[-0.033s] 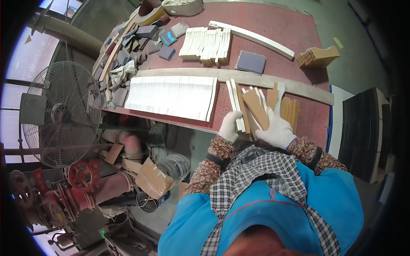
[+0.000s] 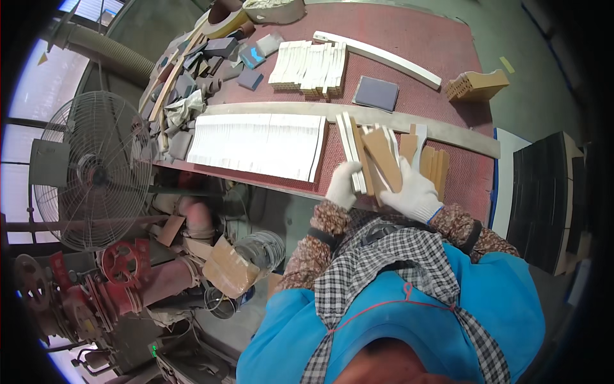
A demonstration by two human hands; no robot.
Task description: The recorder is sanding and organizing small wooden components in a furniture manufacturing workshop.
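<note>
White strips (image 2: 353, 146) and a brown strip (image 2: 382, 157) have edged upward, right of centre. I see the left hand (image 2: 345, 184) clamped on the white, the right hand (image 2: 412, 195) on the brown; gathering, apparently, needing steady grips next.

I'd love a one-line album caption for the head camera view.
Gloved left hand and right hand hold tan and white strips at a red table.

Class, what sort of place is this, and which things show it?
Probably a workshop or small factory: a red-topped worktable bears a long row of narrow white strips, with a large grey wire-caged fan nearby.
</note>
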